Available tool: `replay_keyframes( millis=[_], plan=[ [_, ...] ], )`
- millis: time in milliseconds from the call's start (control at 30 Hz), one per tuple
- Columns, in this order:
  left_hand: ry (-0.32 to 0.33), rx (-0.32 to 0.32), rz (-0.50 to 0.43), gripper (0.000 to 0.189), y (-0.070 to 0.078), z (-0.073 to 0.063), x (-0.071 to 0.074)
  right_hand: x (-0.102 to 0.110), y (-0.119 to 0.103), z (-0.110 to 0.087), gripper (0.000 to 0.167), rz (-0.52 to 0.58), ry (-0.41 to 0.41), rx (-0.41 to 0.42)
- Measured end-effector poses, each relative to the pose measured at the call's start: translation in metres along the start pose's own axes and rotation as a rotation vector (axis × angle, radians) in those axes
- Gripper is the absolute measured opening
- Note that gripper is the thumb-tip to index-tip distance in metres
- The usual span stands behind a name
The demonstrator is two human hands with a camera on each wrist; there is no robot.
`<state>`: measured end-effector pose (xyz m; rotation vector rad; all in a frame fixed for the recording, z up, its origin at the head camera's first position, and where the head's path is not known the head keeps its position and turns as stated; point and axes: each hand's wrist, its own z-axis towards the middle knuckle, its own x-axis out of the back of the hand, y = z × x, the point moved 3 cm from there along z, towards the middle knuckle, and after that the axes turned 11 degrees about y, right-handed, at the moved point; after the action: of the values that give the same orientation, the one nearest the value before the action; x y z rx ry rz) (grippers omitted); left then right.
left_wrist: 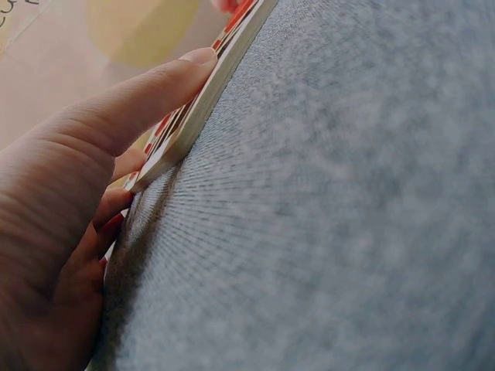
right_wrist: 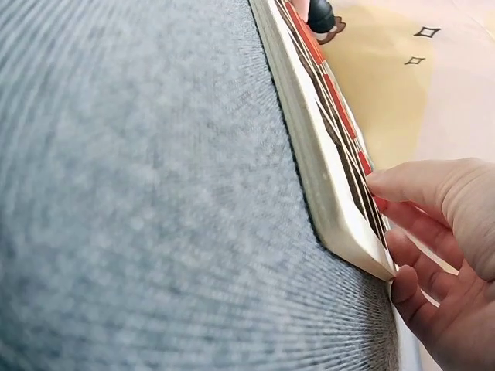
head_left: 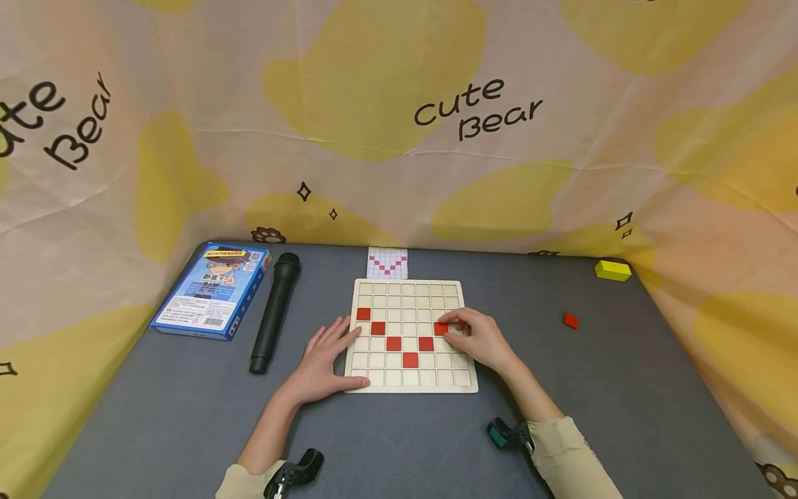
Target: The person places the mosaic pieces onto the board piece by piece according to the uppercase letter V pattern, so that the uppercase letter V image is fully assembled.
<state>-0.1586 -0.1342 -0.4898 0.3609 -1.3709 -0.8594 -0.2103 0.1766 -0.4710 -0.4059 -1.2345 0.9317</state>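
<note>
A pale gridded board [head_left: 377, 373] lies on the grey table, with several red square tiles in its cells forming a V. At the upper right arm of the V, my right hand [head_left: 476, 337] pinches a red tile [head_left: 440, 328] between thumb and fingers; the tile sits at its cell. In the right wrist view, the thumb [right_wrist: 402, 182] touches the board's top and other fingers are by its corner. My left hand [head_left: 321, 364] rests along the board's left side, fingers spread and thumb [left_wrist: 166, 86] lying on the near edge.
A small card [head_left: 388, 263] with a pink square pattern lies behind the board. One loose red tile [head_left: 570, 321] and a yellow block [head_left: 613, 270] are at right. On the left are a black microphone-shaped object [head_left: 275, 312] and a blue box [head_left: 213, 290]. A printed cloth [head_left: 386, 187] hangs behind.
</note>
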Motion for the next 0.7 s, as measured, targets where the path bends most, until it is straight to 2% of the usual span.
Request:
replay_keyframes(
  millis=[200, 333, 467, 700],
  plan=[
    [-0.005, 0.009, 0.0, 0.096, 0.0, 0.0, 0.0, 0.001, -0.001, -0.002, 0.026, -0.008, 0.007, 0.007],
    [-0.004, 0.0, -0.004, 0.096, 0.0, 0.0, 0.0, 0.006, 0.002, -0.006, 0.024, 0.035, 0.024, -0.066],
    [-0.003, -0.008, -0.002, 0.095, 0.0, 0.0, 0.0, 0.015, 0.008, -0.01, 0.02, 0.083, 0.08, -0.143],
    [-0.001, -0.005, 0.0, 0.096, 0.0, 0.0, 0.0, 0.037, 0.026, -0.017, 0.018, 0.041, 0.154, -0.209]
  ],
)
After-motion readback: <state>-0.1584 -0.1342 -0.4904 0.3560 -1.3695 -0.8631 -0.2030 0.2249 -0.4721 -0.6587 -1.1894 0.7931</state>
